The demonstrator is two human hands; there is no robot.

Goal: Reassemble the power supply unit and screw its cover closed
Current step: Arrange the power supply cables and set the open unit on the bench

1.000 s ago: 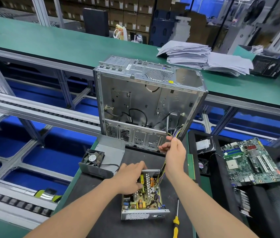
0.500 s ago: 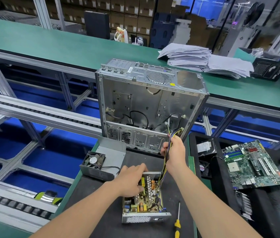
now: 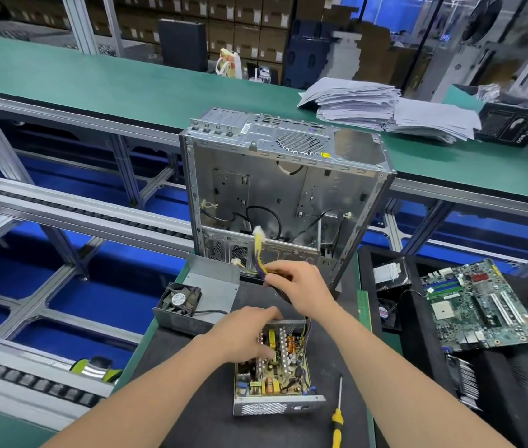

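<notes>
The open power supply unit (image 3: pixel 274 379) lies on the black mat (image 3: pixel 198 415) with its circuit board exposed. My left hand (image 3: pixel 246 334) rests on the board's near-left part, fingers bent over the components. My right hand (image 3: pixel 301 287) grips the unit's cable bundle (image 3: pixel 261 258), yellow and black wires with white plugs, lifted above the unit in front of the case. The grey cover (image 3: pixel 204 297) with its black fan (image 3: pixel 178 299) lies to the left of the unit. A yellow-handled screwdriver (image 3: pixel 338 415) lies to the right of the unit.
An empty metal computer case (image 3: pixel 282 195) stands upright behind the mat. A motherboard (image 3: pixel 479 305), a hard drive (image 3: pixel 388 273) and a small fan (image 3: pixel 385 310) lie on black trays at the right. Paper stacks (image 3: pixel 385 105) sit on the far green bench. A roller conveyor (image 3: pixel 62 208) runs on the left.
My right hand has pulled the cable bundle out of the case and swung it left and down; the white plugs now hang free. My left hand stays on the board.
</notes>
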